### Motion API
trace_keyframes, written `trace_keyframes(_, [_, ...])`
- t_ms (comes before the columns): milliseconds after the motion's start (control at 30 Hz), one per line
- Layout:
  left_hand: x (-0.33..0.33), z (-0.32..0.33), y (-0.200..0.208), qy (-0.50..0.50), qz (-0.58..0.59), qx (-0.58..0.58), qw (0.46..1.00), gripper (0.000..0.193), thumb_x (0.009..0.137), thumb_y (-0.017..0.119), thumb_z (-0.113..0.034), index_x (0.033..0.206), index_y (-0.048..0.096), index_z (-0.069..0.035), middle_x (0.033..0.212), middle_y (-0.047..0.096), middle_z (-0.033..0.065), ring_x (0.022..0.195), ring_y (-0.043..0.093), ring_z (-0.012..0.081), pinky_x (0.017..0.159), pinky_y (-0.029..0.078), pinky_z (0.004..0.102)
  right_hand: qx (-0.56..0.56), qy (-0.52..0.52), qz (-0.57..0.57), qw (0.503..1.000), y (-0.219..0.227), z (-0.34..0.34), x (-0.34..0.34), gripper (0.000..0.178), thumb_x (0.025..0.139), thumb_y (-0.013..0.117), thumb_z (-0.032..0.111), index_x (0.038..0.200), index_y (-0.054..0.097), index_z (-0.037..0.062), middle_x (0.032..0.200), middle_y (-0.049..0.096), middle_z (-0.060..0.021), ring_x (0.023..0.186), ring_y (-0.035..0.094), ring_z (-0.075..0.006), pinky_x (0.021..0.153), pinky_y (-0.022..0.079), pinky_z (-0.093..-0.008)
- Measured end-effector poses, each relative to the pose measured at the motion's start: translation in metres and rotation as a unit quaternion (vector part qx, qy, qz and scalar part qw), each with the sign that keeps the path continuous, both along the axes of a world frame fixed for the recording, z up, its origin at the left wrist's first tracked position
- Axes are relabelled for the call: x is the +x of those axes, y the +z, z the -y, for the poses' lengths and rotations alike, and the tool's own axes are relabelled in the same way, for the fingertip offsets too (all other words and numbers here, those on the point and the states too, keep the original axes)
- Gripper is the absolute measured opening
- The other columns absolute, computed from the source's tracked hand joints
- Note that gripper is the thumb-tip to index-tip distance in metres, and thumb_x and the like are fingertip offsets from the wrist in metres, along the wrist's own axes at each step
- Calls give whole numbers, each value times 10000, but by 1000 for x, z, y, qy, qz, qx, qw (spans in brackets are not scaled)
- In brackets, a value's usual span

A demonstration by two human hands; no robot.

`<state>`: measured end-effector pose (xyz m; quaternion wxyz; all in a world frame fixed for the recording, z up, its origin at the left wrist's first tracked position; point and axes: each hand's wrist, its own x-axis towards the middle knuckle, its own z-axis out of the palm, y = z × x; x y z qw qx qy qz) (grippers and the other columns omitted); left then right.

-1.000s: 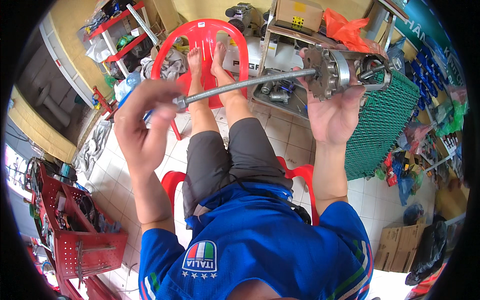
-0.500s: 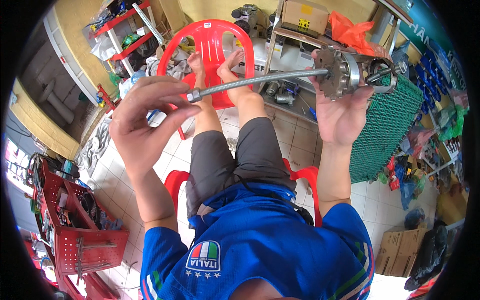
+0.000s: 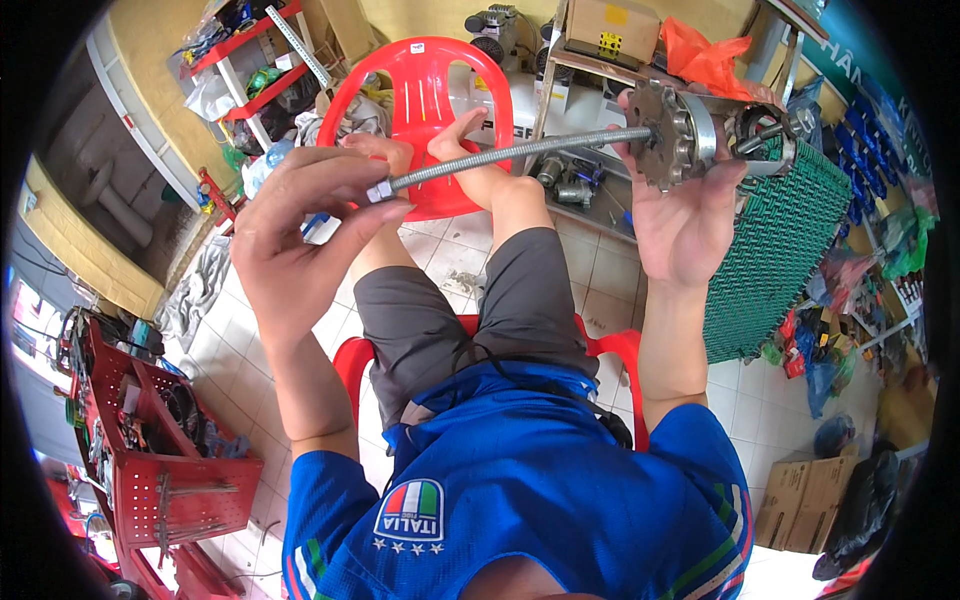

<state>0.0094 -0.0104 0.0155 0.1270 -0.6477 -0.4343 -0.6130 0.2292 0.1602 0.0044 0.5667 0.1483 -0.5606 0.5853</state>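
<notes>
A long threaded metal rod [image 3: 520,152] runs level between my two raised hands. My left hand [image 3: 305,235] pinches a small nut [image 3: 378,190] at the rod's left end with fingertips and thumb. My right hand [image 3: 685,215] grips a toothed metal sprocket assembly [image 3: 690,130] with a round housing, mounted on the rod's right end. I sit on a red plastic chair [image 3: 345,360] in grey shorts and a blue shirt, with my feet propped on a second red chair [image 3: 420,95] in front.
A red plastic crate [image 3: 150,470] of metal parts stands at lower left. A green mesh mat [image 3: 775,255] lies right of my right arm. Shelves with a cardboard box [image 3: 610,25], an orange bag [image 3: 705,60] and motors stand behind; cardboard boxes [image 3: 795,500] sit lower right.
My left hand's fingers have shifted around the nut at the rod's end. The rod and sprocket assembly have stayed level and drifted slightly.
</notes>
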Motion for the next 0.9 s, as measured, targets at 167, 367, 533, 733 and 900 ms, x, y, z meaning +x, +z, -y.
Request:
trace_keyframes(167, [1, -2, -1, 13, 7, -11, 1000, 298, 655, 766, 65, 929, 656, 33, 873, 650, 108, 695, 608, 126, 585, 497, 227, 5, 5, -5, 1000, -1, -3, 0, 650, 926, 467, 473, 1377, 329, 26, 1352, 427, -214, 1255, 419, -400, 1007, 412, -467])
trace_keyframes(367, [-4, -2, -3, 10, -7, 10, 1000, 286, 656, 755, 83, 919, 649, 47, 876, 650, 117, 671, 601, 120, 589, 493, 226, -29, -23, 3, 999, -5, -5, 1, 659, 921, 475, 476, 1384, 319, 34, 1363, 414, -221, 1264, 408, -403, 1016, 400, -475])
trace_keyframes(533, [-3, -4, -3, 17, -13, 5, 1000, 287, 654, 758, 83, 918, 647, 53, 874, 651, 117, 674, 601, 115, 590, 491, 223, -31, -2, -11, 999, -6, -3, 2, 665, 920, 476, 475, 1395, 302, 44, 1376, 398, -222, 1280, 383, -410, 1034, 376, -489])
trace_keyframes(733, [1, -5, -2, 29, -16, 18, 999, 271, 667, 754, 72, 916, 648, 53, 858, 651, 120, 669, 607, 124, 591, 486, 224, -15, -8, 0, 1000, -2, -3, 3, 659, 918, 484, 467, 1395, 308, 48, 1376, 397, -224, 1276, 383, -419, 1030, 380, -490])
trace_keyframes(900, [-5, -3, -5, 7, -15, -23, 1000, 228, 712, 727, 51, 923, 643, 57, 865, 651, 133, 690, 632, 145, 599, 491, 240, -8, 4, 3, 1000, -2, -3, 4, 643, 918, 489, 460, 1385, 328, 48, 1362, 413, -224, 1272, 386, -424, 1023, 391, -486])
